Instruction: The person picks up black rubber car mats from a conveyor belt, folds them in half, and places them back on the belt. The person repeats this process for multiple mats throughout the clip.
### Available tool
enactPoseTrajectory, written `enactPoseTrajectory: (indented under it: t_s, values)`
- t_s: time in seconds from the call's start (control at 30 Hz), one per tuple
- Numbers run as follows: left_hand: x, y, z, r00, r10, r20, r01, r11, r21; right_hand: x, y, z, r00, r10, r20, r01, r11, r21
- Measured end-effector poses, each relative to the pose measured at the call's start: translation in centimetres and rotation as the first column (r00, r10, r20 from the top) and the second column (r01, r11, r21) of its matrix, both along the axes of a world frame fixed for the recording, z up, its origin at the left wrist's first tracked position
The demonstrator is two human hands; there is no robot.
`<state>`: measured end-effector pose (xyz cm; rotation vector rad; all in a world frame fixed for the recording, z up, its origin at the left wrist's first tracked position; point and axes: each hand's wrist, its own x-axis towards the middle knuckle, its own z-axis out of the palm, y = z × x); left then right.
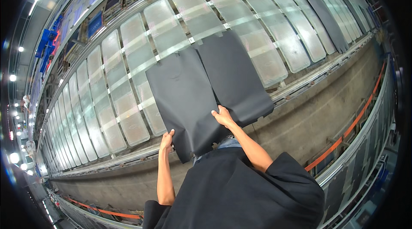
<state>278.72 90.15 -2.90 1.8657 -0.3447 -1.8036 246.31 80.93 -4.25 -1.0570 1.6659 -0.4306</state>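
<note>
Two dark grey flexible sheets lie side by side over the platens in front of me, their near ends reaching past the rail toward my body. My left hand (167, 138) grips the left edge of the left dark grey sheet (180, 96), near its close corner. At that sheet's right edge, beside the narrow gap, my right hand (222, 117) is closed on it with the thumb on top. The sheet buckles slightly between my hands. To the right, the second dark grey sheet (236, 72) lies flatter, and its near edge overhangs the rail.
A long row of pale, glossy rectangular platens (189, 7) runs across the view. Another dark sheet (326, 20) lies on platens farther right. A metal rail (300, 86) borders the row. Behind me, an orange strip (343, 136) runs along another rail. Framed screens (95, 25) stand at the far left.
</note>
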Motion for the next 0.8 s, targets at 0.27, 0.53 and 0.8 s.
enactPoseTrajectory:
  t_s: [0.27, 0.53, 0.8]
  values:
    - [-11.7, -2.6, 11.4, 0.849, 0.061, 0.525, 0.243, 0.837, -0.49, -9.1, -6.9, 11.2, 0.998, -0.013, -0.058, -0.019, 0.847, -0.531]
    - [-25.3, -4.5, -1.6, 0.662, -0.086, 0.745, 0.368, 0.903, -0.222, -21.3, -8.6, 6.8, 0.955, 0.0, -0.295, -0.1, 0.941, -0.323]
    - [-26.0, -6.3, -1.5, 0.77, -0.161, 0.617, 0.261, 0.963, -0.074, -20.4, -6.8, 0.2, 0.878, -0.122, -0.464, -0.04, 0.945, -0.324]
